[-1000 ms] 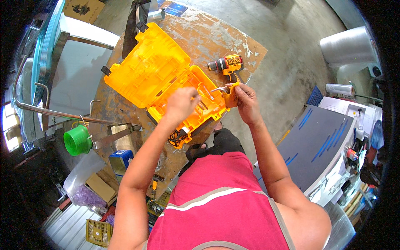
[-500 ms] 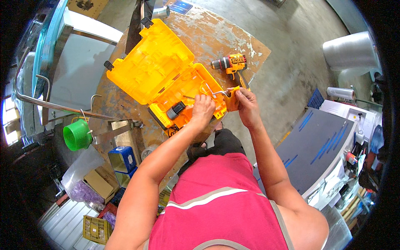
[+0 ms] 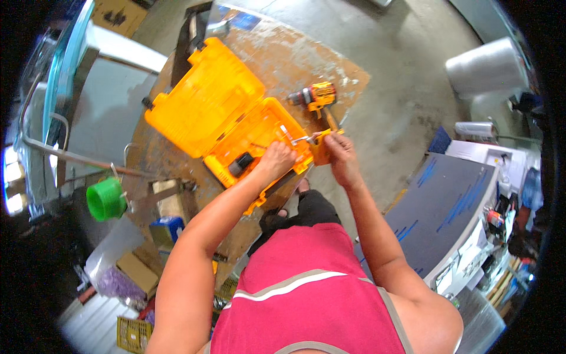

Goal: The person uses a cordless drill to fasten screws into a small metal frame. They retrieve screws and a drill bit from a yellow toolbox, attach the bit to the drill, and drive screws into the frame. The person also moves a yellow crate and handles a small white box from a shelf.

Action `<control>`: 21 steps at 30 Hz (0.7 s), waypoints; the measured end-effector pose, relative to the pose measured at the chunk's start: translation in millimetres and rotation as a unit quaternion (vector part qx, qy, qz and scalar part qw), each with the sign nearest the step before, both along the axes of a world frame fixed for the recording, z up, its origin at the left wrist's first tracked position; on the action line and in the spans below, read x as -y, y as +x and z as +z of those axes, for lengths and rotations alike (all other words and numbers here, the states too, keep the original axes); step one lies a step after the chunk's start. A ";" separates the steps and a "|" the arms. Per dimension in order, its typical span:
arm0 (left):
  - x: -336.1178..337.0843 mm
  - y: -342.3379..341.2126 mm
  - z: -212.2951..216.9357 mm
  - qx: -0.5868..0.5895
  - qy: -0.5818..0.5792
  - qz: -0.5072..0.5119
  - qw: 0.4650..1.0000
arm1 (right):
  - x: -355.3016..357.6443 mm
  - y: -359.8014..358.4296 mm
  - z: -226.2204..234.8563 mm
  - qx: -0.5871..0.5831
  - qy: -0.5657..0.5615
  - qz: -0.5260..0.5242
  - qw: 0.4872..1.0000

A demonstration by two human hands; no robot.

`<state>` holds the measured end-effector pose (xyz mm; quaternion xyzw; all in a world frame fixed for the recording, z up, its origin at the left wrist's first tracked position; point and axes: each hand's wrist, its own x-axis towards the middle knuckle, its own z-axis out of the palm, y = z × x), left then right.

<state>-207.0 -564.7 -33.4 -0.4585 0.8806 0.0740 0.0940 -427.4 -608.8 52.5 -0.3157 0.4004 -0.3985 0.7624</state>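
Observation:
An open orange-yellow tool case (image 3: 203, 97) lies on the worn table, its lid folded back to the far left. My left hand (image 3: 278, 160) is over the case's lower half with its fingers closed, and what they hold is hidden. Left of it, a black battery pack (image 3: 240, 164) sits in the case. My right hand (image 3: 344, 159) grips a small orange pouch-like piece (image 3: 321, 151) at the case's right edge. A bent metal piece (image 3: 299, 140) reaches from that pouch toward the case. Just beyond, a yellow-and-black cordless drill (image 3: 319, 96) lies on its side.
The scuffed brown tabletop (image 3: 283, 38) carries the case and drill. To the left stand a metal pipe frame (image 3: 76, 154) and a hanging green cup (image 3: 107, 199). A dark panel with blue streaks (image 3: 439, 203) lies to the right, with a wrapped roll (image 3: 486, 68) beyond.
The view has shifted, so most things sit slightly further left. My right hand still grips the orange pouch, and my left hand stays closed over the case.

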 end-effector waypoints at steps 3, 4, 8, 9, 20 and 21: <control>0.1 1.8 -5.6 0.000 0.027 0.013 1.000 | -2.5 -3.5 -5.4 -0.030 0.001 -0.023 0.999; 0.4 2.2 -6.0 -0.016 0.003 0.012 1.000 | -5.8 -3.5 -6.0 -0.045 -0.025 -0.047 0.998; -3.8 -3.8 -0.8 -0.005 -0.030 0.009 0.999 | -5.8 -7.3 -2.4 -0.004 -0.022 -0.027 0.999; -2.9 -2.9 0.2 -0.012 -0.031 0.014 0.999 | -4.7 -10.8 -1.4 -0.015 0.001 0.003 1.000; 4.9 27.3 8.6 -0.051 -0.041 -0.080 0.995 | -7.6 -11.5 -6.7 -0.004 -0.002 -0.024 1.000; 5.2 29.6 18.4 -0.074 -0.049 -0.069 0.994 | -8.2 -9.9 -3.8 0.001 0.005 -0.034 0.999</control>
